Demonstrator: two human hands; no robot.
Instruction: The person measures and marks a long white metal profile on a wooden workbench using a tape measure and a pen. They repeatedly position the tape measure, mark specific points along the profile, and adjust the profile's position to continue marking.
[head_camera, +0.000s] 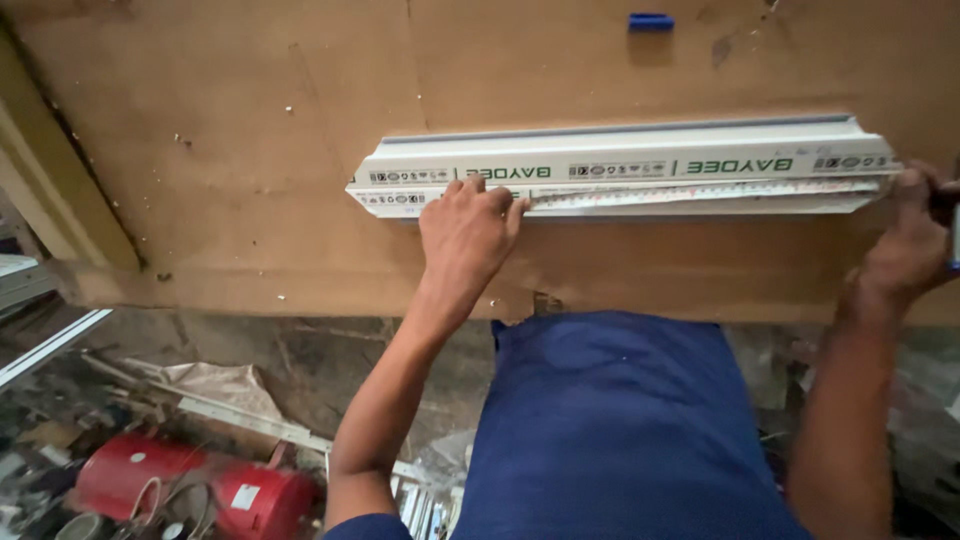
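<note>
Fingertips of the left hand (468, 228) are pressing a measuring tape (700, 192) down onto a white plastic profile strip (620, 165); this grip is pinning, not clenched, the fingers lying flat on the tape blade near the strip's left part. The right hand (915, 240) is curling at the strip's right end, where the tape is running out to; it seems to be grasping the tape or its case, but the frame edge is cutting it off, so cannot tell for sure. The strip is lying lengthwise on the brown board counter (230, 150), well apart from its near edge, the tape running along its front face.

Risks, as judgement: the left fingers are holding the blade by pressure alone, so any slackening could be letting the tape slide and spoiling the reading. The strip is sitting loose, unclamped, so a pull from the right could be shifting it. A small blue piece (650, 21) is lying further back on the counter. Below, red cylinders (190, 485) are lying among floor clutter.
</note>
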